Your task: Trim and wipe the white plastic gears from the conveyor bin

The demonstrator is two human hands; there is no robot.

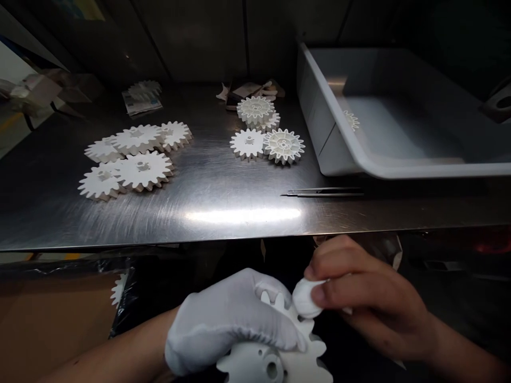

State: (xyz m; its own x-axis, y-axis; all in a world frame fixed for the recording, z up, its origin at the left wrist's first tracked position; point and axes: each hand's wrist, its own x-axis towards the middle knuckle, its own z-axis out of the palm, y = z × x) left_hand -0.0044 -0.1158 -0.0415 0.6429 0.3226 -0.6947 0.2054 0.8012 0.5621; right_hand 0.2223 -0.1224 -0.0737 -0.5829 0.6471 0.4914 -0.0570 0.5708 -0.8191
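My left hand (235, 324), in a white glove, is closed around a white plastic gear (275, 361) held below the table's front edge. My bare right hand (359, 298) pinches a small white wad (305, 299), perhaps a cloth or pad, and presses it against the gear's teeth. Both hands sit low in the view, in front of the steel table (239, 213).
On the table lie a cluster of white gears (131, 159) at the left, more gears (265, 133) in the middle, tweezers (323, 192) near the front edge, and a grey tray (399, 111) at the right with one gear (352, 120) inside. Another gear (118, 289) lies below left.
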